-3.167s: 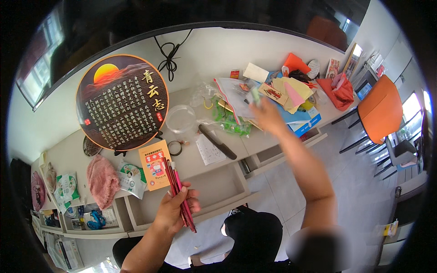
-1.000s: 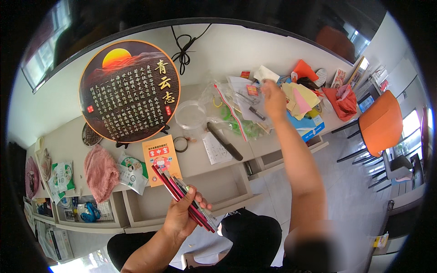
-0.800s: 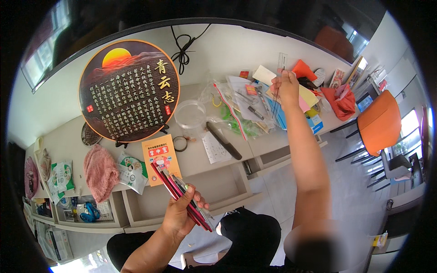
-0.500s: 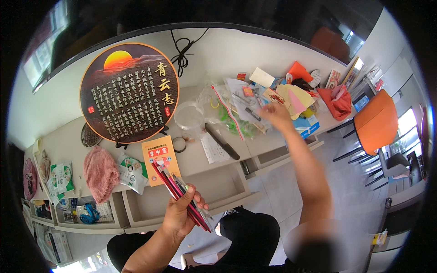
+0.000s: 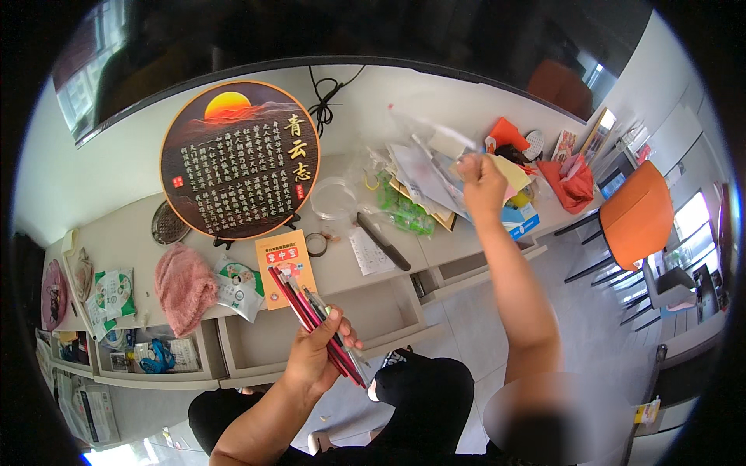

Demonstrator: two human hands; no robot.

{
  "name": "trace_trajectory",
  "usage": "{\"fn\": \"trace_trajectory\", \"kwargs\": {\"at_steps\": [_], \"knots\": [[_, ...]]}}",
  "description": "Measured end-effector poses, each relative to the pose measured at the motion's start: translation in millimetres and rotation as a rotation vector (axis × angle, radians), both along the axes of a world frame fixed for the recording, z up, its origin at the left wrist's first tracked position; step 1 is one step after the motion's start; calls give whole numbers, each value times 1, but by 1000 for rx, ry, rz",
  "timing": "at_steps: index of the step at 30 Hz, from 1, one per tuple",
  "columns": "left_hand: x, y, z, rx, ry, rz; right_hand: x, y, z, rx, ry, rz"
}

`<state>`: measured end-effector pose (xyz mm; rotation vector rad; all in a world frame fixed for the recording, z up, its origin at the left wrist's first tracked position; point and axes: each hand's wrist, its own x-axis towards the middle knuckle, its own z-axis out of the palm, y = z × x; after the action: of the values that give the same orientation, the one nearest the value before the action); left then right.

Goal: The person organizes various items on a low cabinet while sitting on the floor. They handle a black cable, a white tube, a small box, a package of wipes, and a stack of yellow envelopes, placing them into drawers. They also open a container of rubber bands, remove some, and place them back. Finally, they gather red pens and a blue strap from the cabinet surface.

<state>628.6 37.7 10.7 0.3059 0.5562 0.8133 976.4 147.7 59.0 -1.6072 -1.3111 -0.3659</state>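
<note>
My left hand (image 5: 317, 361) is closed around a bundle of pens (image 5: 299, 301), mostly dark red and pink, held above the front of the cabinet. Farther right, my right hand (image 5: 485, 186) pinches a clear plastic bag (image 5: 435, 130), raised and smeared by motion over a heap of papers (image 5: 420, 172). A green item in clear plastic (image 5: 412, 216) lies left of that heap. In front of it are a long dark object with a knife-like outline (image 5: 382, 242) and a white sheet (image 5: 365, 255). An orange booklet (image 5: 281, 252) and a black ring (image 5: 316, 244) lie behind the pens.
Open drawers (image 5: 318, 338) jut from the cabinet toward my knees. A round plaque (image 5: 237, 167) stands at the back, with a pink cloth (image 5: 185, 289) and white-green packets (image 5: 239, 287) near it. A red bag (image 5: 567, 185) lies right, near an orange chair (image 5: 639, 210).
My right hand has risen, lifting the clear bag off the pile and uncovering papers and the green item. My left hand still holds the pens. The view has shifted slightly.
</note>
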Motion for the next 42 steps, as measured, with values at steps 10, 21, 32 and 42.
{"fn": "trace_trajectory", "kwargs": {"at_steps": [10, 21, 32, 42], "knots": [[-26, -11, 35, 37, 31, 99, -72, -79, 103, -17, 713, 352], [-71, -56, 33, -179, 0, 221, -179, -175, 84, -136, 1094, 920], [-129, -86, 8, 168, 205, 521, -196, -232, 62, -573, 1066, 931], [-141, -111, 16, 187, 211, 470, -216, -215, 78, -792, 808, 950]]}}
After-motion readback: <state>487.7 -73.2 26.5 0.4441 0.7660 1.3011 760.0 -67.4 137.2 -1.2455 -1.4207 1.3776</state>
